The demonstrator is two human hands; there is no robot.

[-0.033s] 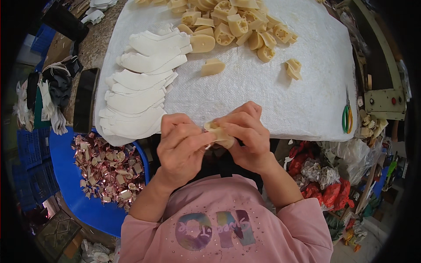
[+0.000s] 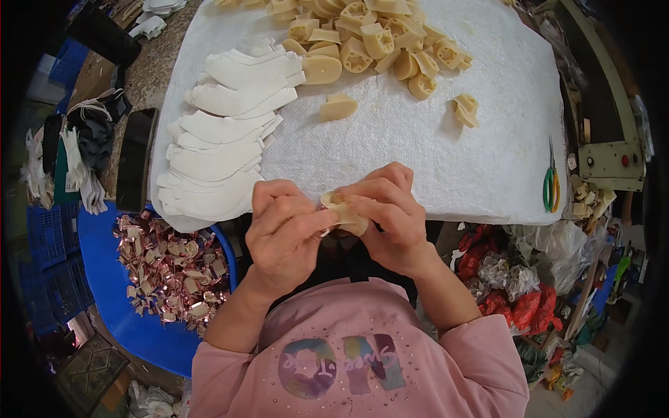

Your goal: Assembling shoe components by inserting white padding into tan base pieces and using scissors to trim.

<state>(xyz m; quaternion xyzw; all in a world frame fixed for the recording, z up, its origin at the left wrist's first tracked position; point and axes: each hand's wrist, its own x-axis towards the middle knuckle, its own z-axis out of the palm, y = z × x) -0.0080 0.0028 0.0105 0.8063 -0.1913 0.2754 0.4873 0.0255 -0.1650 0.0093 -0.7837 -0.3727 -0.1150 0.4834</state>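
Note:
At the near edge of the table, a small beige shoe heel [image 2: 352, 219] is held between my two hands. My right hand [image 2: 396, 226] is closed round its right side, the thumb and fingers covering much of it. My left hand [image 2: 282, 240] pinches at its left edge, where a small white bit shows under the fingertips. Whether that bit is a separate piece is hidden. Nearest to my left hand lie overlapping white cut-out pieces [image 2: 212, 167]. One loose beige heel [image 2: 338, 107] and another beige heel [image 2: 465, 110] rest farther back on the white woven cloth [image 2: 418, 153].
A heap of beige heels [image 2: 378, 40] covers the table's far side. Green-and-orange-handled scissors [image 2: 551, 189] lie at the right edge. A dark phone [image 2: 136, 159] is at left, above a blue basin [image 2: 111, 279] of shiny pink pieces. Red bags [image 2: 536, 306] lie below right.
Both hands have shifted very slightly to the left with the heel between them. My left fingers sit a little farther left along its edge. The rest looks the same.

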